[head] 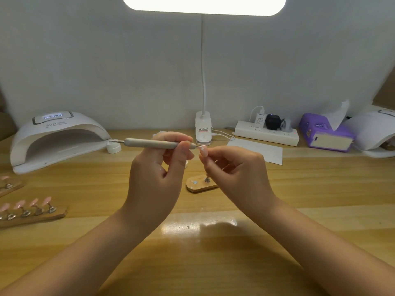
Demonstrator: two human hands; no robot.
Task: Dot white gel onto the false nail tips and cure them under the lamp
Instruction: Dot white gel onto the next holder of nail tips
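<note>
My left hand (158, 169) grips a grey dotting pen (149, 143) held level, its right tip touching a pale false nail tip (203, 151). That nail tip is pinched between the fingers of my right hand (233, 167). Both hands hover above a small wooden nail stand (201, 184) with a metal peg. A white curing lamp (57, 139) sits at the back left with its display lit. A white gel pot (114, 147) stands beside the lamp's mouth. Two wooden strips at the left edge carry pink nail tips (32, 207).
A clip-on desk lamp (203, 129) stands at the back centre, shining from above. To its right lie a white sheet (256, 150), a power strip (267, 133) with plugs, and a purple tissue box (324, 133). Another white lamp (376, 133) sits at the far right.
</note>
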